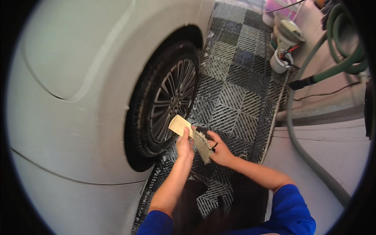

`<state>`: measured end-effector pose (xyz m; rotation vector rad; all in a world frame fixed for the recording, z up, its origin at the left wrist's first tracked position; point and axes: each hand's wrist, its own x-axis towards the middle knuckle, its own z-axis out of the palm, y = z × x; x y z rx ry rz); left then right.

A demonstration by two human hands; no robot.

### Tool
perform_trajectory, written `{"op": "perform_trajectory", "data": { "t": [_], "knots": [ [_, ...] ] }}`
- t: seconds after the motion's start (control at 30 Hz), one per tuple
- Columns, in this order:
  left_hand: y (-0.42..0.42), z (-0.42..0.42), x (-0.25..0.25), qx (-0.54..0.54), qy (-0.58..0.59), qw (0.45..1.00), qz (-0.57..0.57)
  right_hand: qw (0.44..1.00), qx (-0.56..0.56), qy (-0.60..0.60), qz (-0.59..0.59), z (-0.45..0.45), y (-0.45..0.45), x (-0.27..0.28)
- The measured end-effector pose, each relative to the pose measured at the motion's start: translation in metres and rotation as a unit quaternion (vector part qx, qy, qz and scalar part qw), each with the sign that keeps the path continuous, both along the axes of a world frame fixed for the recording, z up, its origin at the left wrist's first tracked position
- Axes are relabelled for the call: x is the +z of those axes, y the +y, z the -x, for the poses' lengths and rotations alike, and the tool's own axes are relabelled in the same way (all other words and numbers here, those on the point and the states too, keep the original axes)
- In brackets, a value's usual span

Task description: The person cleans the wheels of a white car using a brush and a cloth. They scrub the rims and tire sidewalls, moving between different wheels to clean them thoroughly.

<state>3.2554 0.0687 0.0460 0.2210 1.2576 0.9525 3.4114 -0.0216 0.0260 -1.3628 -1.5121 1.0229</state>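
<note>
My left hand (184,146) grips a pale yellow, curved rectangular pad (179,125), its thumb along the near face. Close beside it, my right hand (219,149) holds a wash mitt or brush pad (202,147) with a fuzzy, off-white face and a dark back. A thin black loop (215,146) shows at the right fingers. The two held things meet or overlap near the left fingertips; whether they touch is unclear. Just beyond the yellow pad are the multi-spoke alloy wheel (176,100) and black tyre (141,129) of a light-coloured car (88,117).
Slatted plastic floor tiles (232,108) run between the car and the right wall (320,147). Against that wall stand a white plastic basket (279,65) with tools, a bowl (290,28) on a container, and a pink bucket (279,11). Green hose (340,67) and a grey hose (308,161) hang there.
</note>
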Motion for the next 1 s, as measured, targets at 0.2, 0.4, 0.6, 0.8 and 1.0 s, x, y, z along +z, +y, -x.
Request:
{"op": "perform_trajectory", "data": {
  "t": [0.2, 0.4, 0.6, 0.8, 1.0],
  "knots": [
    [0.012, 0.012, -0.134, -0.027, 0.08, 0.988, -0.126, 0.916, 0.16, -0.349, 0.119, -0.063, 0.045, -0.206],
    [0.011, -0.001, -0.151, -0.116, 0.027, 0.993, 0.011, 0.722, 0.371, -0.532, 0.24, -0.047, 0.122, -0.222],
    [0.009, -0.014, -0.103, 0.007, 0.109, 0.983, -0.149, 0.982, 0.152, 0.056, 0.099, -0.02, 0.143, -0.106],
    [0.011, 0.001, -0.08, 0.015, 0.106, 0.977, -0.185, 0.962, 0.11, -0.008, -0.249, 0.025, 0.097, -0.13],
    [-0.069, -0.012, -0.029, -0.204, 0.063, 0.947, -0.239, 0.886, -0.029, 0.085, -0.455, 0.016, 0.186, -0.058]
  ]
}}
